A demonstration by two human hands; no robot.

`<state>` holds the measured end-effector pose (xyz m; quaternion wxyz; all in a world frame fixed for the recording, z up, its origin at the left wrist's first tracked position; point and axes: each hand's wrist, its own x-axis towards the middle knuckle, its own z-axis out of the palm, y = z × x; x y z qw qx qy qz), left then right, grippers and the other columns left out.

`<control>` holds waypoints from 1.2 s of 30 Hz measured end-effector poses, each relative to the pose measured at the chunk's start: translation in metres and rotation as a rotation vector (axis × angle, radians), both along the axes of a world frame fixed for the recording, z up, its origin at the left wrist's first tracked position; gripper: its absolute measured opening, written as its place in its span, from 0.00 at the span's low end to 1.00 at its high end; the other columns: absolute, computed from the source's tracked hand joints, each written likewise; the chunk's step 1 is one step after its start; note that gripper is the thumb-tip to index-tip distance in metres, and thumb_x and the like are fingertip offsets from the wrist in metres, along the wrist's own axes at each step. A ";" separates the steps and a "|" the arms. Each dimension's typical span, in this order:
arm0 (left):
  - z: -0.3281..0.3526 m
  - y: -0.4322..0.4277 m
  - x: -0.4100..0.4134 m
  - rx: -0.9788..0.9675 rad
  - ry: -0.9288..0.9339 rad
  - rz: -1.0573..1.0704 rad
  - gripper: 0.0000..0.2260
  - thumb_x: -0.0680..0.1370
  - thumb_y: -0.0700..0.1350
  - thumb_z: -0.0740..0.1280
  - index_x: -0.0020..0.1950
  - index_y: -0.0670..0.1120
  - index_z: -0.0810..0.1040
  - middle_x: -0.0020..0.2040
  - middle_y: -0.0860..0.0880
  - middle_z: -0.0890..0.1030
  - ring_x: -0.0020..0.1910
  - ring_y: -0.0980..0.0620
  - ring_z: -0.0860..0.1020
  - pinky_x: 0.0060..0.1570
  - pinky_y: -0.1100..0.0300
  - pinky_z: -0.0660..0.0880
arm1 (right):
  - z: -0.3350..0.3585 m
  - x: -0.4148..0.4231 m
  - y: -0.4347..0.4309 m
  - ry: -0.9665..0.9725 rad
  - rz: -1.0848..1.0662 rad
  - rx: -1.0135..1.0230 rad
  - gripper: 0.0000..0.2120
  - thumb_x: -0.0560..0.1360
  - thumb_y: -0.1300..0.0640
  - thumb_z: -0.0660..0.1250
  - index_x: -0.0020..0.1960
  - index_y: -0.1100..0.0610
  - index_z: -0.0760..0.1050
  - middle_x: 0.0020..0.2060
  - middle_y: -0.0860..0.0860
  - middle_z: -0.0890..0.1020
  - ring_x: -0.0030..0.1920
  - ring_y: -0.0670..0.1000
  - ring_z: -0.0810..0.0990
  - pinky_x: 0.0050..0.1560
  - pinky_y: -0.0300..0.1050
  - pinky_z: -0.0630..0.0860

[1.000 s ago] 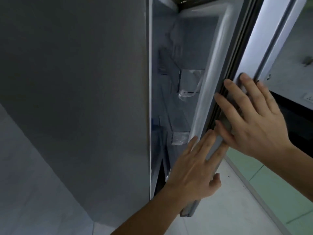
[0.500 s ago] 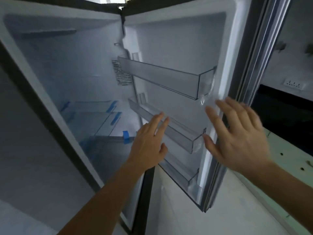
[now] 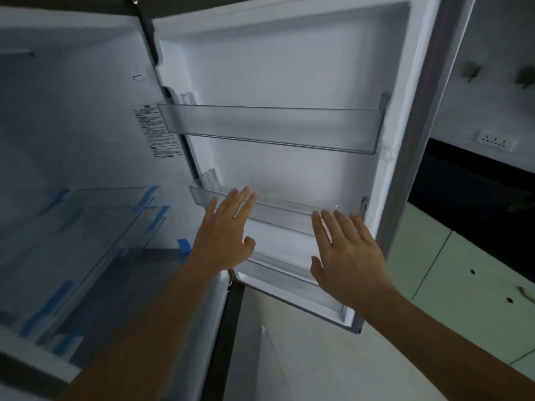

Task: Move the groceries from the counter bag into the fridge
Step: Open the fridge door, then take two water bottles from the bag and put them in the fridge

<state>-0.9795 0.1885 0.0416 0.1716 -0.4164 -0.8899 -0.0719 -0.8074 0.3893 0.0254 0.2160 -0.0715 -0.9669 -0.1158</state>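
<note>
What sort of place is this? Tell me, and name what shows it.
Most likely a home kitchen: an open fridge with clear door shelves, pale green cabinets beside it, and a wall socket above a dark counter recess.

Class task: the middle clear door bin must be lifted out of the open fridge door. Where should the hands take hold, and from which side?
Probably grip the middle door bin at its two ends, coming from the front. It is a long, shallow tray spanning the door's width, so one central grip could tilt it. The left hand and right hand, both open and empty, already hover near those ends.
</note>
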 end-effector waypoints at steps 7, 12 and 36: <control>-0.011 0.043 -0.036 0.021 0.024 -0.124 0.38 0.72 0.51 0.65 0.80 0.49 0.54 0.80 0.52 0.59 0.79 0.49 0.56 0.76 0.38 0.49 | -0.001 -0.054 0.046 -0.016 -0.049 -0.023 0.41 0.72 0.47 0.69 0.78 0.64 0.60 0.73 0.60 0.72 0.75 0.62 0.68 0.75 0.66 0.61; -0.014 0.075 -0.058 0.049 0.078 -0.149 0.37 0.72 0.53 0.63 0.80 0.49 0.56 0.78 0.53 0.64 0.77 0.51 0.60 0.75 0.34 0.50 | 0.003 -0.094 0.077 -0.032 -0.105 -0.067 0.45 0.70 0.42 0.69 0.80 0.58 0.56 0.68 0.59 0.75 0.71 0.62 0.71 0.76 0.66 0.60; -0.007 0.184 -0.040 0.164 0.087 -0.204 0.32 0.72 0.61 0.64 0.73 0.50 0.71 0.73 0.47 0.72 0.72 0.44 0.70 0.72 0.34 0.58 | 0.017 -0.096 0.148 -0.049 -0.234 -0.136 0.35 0.76 0.39 0.63 0.79 0.48 0.58 0.74 0.56 0.69 0.76 0.59 0.66 0.78 0.59 0.57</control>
